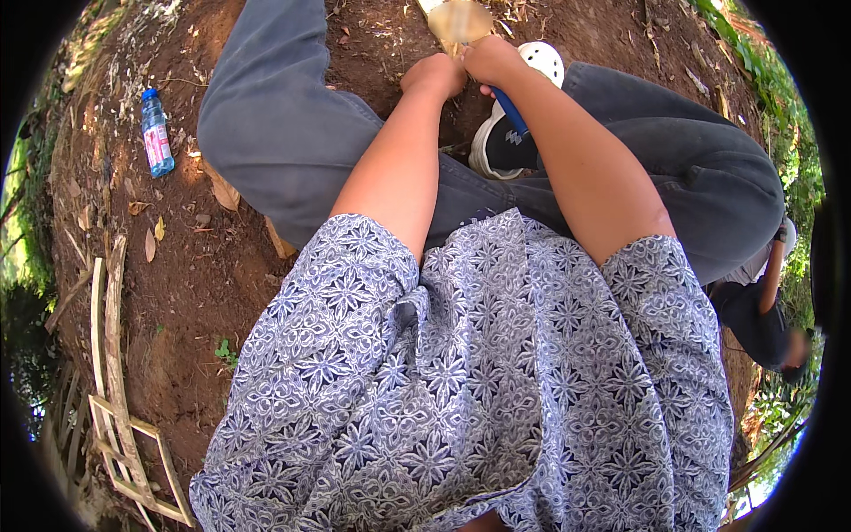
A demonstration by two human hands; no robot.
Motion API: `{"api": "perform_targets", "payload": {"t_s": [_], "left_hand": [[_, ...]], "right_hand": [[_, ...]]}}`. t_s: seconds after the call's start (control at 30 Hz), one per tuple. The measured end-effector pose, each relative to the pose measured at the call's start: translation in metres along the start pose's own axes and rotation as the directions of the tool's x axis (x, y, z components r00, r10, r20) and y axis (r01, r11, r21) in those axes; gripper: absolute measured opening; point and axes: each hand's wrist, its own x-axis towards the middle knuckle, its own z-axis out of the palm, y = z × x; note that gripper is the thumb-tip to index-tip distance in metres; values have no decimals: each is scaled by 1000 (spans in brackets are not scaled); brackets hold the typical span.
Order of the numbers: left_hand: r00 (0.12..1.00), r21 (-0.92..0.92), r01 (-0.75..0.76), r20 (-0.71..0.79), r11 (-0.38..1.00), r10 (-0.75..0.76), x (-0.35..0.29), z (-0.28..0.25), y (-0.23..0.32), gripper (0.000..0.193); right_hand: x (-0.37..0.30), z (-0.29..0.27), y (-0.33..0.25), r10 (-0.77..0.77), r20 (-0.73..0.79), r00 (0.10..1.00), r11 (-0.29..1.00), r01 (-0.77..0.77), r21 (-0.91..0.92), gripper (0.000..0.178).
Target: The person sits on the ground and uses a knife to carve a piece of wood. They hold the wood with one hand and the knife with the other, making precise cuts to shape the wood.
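Note:
My right hand (pixel 493 60) is closed around a tool with a blue handle (pixel 510 112), whose end sticks out toward me below the fist. The tool's working end is hidden. Close beside it, my left hand (pixel 434 75) is curled shut, and its fingers face away, so what it grips cannot be made out. Just beyond both hands lies a pale piece of wood (pixel 433 4). A round, tan, blurred patch covers part of it.
I sit on brown soil between my bent legs in dark grey trousers. A black-and-white shoe (pixel 505 146) is near my right forearm. To the left are a blue-capped plastic bottle (pixel 156 133) and a wooden frame (pixel 133 461). Another person (pixel 753 306) is at the far right.

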Motion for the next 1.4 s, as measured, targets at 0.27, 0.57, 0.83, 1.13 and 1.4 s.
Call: {"api": "perform_targets", "payload": {"t_s": [0.27, 0.57, 0.83, 1.13, 1.4], "left_hand": [[996, 28, -82, 30, 996, 81, -11, -9, 2, 51], [998, -36, -35, 55, 999, 37, -6, 6, -6, 59], [997, -131, -70, 7, 989, 72, 31, 30, -14, 63], [982, -4, -142, 124, 990, 142, 33, 25, -15, 58], [992, -42, -95, 85, 995, 98, 40, 24, -26, 56]], "right_hand": [[26, 37, 6, 23, -260, 965, 996, -1, 87, 32], [85, -8, 25, -42, -443, 896, 981, 122, 153, 35], [8, 12, 16, -88, -14, 996, 986, 89, 144, 48], [5, 27, 7, 32, -113, 993, 998, -25, 65, 29], [24, 37, -5, 47, -271, 961, 998, -34, 52, 33]]}}
